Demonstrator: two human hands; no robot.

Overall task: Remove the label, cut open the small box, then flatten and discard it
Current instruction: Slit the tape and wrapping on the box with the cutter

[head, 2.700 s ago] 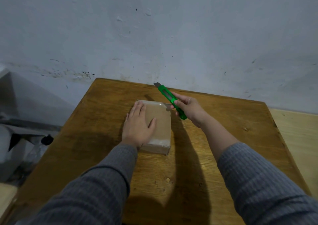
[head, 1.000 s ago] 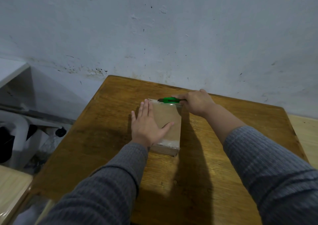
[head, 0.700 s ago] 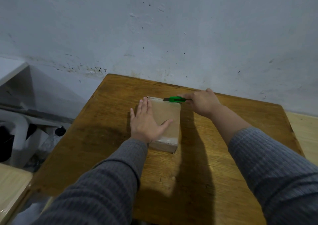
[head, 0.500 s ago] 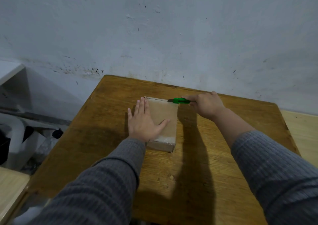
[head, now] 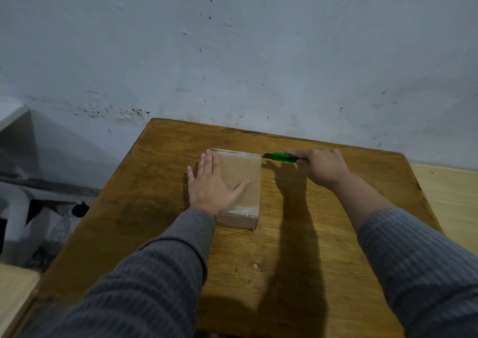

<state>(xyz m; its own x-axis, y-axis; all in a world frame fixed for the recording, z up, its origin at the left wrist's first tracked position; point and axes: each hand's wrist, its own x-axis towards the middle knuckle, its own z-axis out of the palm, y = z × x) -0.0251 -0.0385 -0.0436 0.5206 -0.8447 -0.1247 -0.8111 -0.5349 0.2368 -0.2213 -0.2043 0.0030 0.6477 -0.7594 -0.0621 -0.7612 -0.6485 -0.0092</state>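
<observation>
A small brown cardboard box (head: 243, 180), taped over with clear tape, lies flat in the middle of the wooden table (head: 297, 247). My left hand (head: 210, 183) presses flat on the box's left half, fingers straight and pointing away from me. My right hand (head: 323, 168) grips a green utility knife (head: 283, 157) just right of the box's far right corner. The knife lies nearly level, its dark blade tip at that corner.
A blue-grey wall (head: 245, 53) stands right behind the table's far edge. White furniture and dark clutter (head: 23, 195) sit low to the left. A pale wooden surface (head: 452, 195) lies to the right of the table.
My right hand has drawn the knife rightward along the box's far edge, from over the box top to just past its right corner. The left hand has stayed pressed on the box.
</observation>
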